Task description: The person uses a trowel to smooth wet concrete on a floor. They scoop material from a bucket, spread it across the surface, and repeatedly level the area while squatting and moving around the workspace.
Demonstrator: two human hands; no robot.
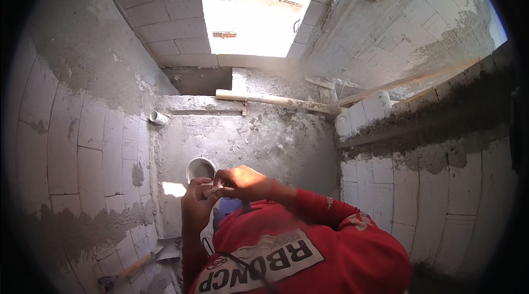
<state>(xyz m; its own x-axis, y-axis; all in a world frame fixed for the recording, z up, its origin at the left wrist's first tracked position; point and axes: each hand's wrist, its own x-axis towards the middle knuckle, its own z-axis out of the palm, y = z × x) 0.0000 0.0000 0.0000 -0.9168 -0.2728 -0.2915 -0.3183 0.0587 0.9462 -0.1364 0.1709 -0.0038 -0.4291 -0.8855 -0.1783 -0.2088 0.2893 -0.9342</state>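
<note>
My hands meet in front of my red shirt, over the grey floor. Between their fingertips is a small whitish piece, mostly covered by the fingers, so its kind is unclear. My left hand pinches it from the left, with its palm turned inward. My right hand comes across from the right, its fingers curled onto the same piece. Just beyond the hands stands a round white bucket with grey matter inside; the fingers overlap its near rim in the picture.
A short white pipe stub sticks out by the left wall. A long pale pole lies along the far ledge, below a bright opening. At lower left are a wooden-handled tool and a grey metal piece. Block walls stand close on both sides.
</note>
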